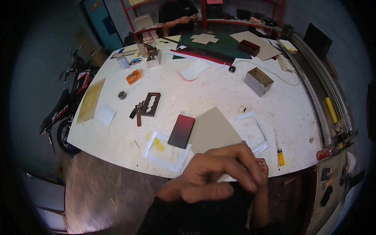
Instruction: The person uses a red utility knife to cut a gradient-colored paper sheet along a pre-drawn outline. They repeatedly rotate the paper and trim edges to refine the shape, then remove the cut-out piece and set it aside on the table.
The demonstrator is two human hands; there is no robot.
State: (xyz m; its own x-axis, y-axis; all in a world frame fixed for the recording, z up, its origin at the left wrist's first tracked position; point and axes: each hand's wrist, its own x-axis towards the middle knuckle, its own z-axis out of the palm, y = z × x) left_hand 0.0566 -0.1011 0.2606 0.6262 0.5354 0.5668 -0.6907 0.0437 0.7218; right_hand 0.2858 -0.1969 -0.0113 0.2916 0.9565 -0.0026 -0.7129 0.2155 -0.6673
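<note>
Raised close in front of me, my left hand (219,168) has bent fingers, with the thumb apart from them and nothing visible between. Just behind it is my right hand (263,167), mostly covered, so what its fingers hold cannot be made out. A small reddish edge shows above the left knuckles; its kind is hidden. Beyond the hands, a beige cardboard sheet (215,127) lies on the white table (164,84). A red-to-black box (181,131) rests at its left edge. White frame-shaped pieces (259,131) flank the sheet; the left one has a yellow patch.
A yellow lighter (281,157) lies near the table's front right edge. Keys (138,112) sit beside a dark cut-out tray (151,104). Farther off are a grey open box (259,81), a green mat (219,43) and another person (178,17). A motorcycle (70,98) stands left.
</note>
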